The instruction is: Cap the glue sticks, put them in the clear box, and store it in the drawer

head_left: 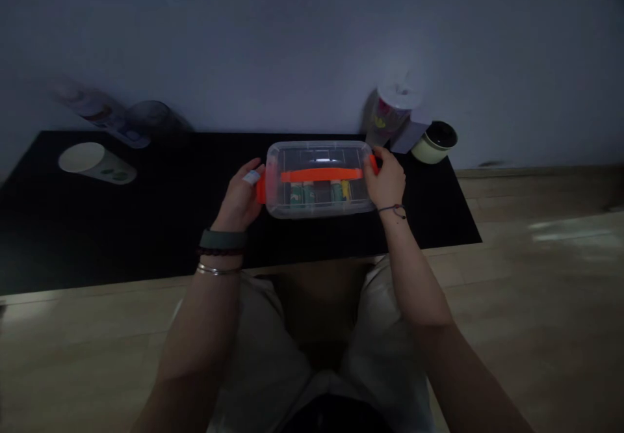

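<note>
A clear plastic box point(319, 202) with an orange handle point(322, 175) and orange side latches sits on a low black table point(146, 225). Small containers show through its wall. My left hand point(242, 196) grips the box's left end at the orange latch, fingers curled; one finger wears a white bandage. My right hand point(387, 179) closes on the right end at the other latch. Both wrists carry bracelets.
A lidded tumbler point(390, 114), a small grey box point(408, 135) and a pale green cup point(435, 142) stand at the table's back right. A white bottle point(95, 163), a lying bottle point(102, 114) and a dark jar point(153, 118) are at the back left. Wooden floor surrounds the table.
</note>
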Demonstrator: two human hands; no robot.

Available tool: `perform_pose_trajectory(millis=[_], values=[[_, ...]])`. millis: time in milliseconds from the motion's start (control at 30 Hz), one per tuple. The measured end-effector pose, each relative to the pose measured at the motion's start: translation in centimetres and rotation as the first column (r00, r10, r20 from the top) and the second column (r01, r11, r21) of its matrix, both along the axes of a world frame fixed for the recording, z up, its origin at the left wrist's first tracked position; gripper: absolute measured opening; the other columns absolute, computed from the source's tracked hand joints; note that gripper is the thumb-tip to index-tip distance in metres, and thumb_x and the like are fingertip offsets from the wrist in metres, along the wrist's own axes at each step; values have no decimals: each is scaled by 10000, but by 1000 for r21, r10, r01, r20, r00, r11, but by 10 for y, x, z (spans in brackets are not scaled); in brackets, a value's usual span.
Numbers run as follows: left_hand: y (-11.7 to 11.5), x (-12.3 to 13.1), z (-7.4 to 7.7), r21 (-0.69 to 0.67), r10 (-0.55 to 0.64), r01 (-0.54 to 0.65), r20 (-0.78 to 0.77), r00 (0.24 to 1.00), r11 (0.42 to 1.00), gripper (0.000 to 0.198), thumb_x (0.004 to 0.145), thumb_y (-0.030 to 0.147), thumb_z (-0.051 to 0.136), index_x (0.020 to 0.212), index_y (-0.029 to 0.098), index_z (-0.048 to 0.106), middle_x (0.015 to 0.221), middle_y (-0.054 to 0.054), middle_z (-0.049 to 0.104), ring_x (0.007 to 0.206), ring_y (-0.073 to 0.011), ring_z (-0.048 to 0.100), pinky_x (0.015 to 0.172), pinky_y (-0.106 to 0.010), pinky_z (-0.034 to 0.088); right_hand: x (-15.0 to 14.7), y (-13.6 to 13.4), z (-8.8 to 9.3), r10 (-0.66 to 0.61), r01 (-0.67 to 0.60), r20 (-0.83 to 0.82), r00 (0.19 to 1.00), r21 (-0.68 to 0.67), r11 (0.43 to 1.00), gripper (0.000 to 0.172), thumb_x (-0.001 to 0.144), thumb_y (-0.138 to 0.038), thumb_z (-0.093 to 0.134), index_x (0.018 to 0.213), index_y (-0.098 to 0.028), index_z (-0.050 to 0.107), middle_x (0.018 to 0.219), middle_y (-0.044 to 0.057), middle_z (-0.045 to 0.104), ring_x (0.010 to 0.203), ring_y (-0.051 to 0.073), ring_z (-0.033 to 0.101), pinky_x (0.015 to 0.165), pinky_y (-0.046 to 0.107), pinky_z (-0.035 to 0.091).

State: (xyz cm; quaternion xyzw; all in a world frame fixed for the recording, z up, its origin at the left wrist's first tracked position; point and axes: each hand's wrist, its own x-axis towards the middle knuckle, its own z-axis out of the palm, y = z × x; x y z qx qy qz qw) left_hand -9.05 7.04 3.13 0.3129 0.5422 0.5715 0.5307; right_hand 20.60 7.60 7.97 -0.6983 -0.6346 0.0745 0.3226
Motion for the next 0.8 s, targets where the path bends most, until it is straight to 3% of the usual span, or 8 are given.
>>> perform_pose_trajectory(millis=[100, 267, 500, 633, 800], values=[[-4, 4, 3, 64, 31, -28, -48, 998, 998, 436, 858, 319, 705, 1272, 237, 594, 1218, -78, 700, 1159, -245, 665, 1080, -449, 523, 0, 0, 0, -2, 2, -15, 1000, -18, 1000, 373, 958, -379, 457, 1246, -214, 628, 1237, 124, 678, 1121, 295, 632, 951, 470, 505], [-7, 12, 4, 184, -5, 35, -161, 987, 982, 528, 861, 425, 705, 1346, 265, 571, 1405, -102, 604, 1319, -292, 568, 1134, -451, 473, -1, 0, 1, -4, 3, -27, 1000, -36, 999, 365, 964, -381, 457, 1231, -202, 630, 1231, 131, 673, 1120, 295, 629, 951, 468, 499], [-12, 24, 6, 169, -88, 127, -222, 971, 977, 721, 837, 378, 728, 1486, 276, 430, 1535, -111, 476, 1415, -330, 460, 1164, -472, 418, -2, 0, 2, -6, 4, -37, 999, -38, 999, 349, 947, -340, 474, 1229, -198, 624, 1238, 131, 667, 1142, 294, 619, 975, 471, 488], [-14, 24, 8, 124, -125, 152, -199, 972, 981, 800, 837, 277, 697, 1545, 246, 328, 1547, -131, 457, 1396, -342, 477, 1148, -491, 426, -1, 1, 2, 9, -10, -55, 998, -24, 1000, 332, 934, -319, 486, 1202, -184, 630, 1215, 130, 674, 1134, 286, 621, 986, 465, 483], [-13, 24, 9, 109, -114, 139, -213, 970, 984, 817, 799, 226, 690, 1542, 251, 351, 1583, -136, 403, 1425, -336, 444, 1185, -510, 372, 1, 2, -1, 21, -21, -63, 998, -2, 1000, 320, 937, -322, 480, 1186, -191, 631, 1201, 133, 678, 1127, 276, 626, 977, 449, 490]])
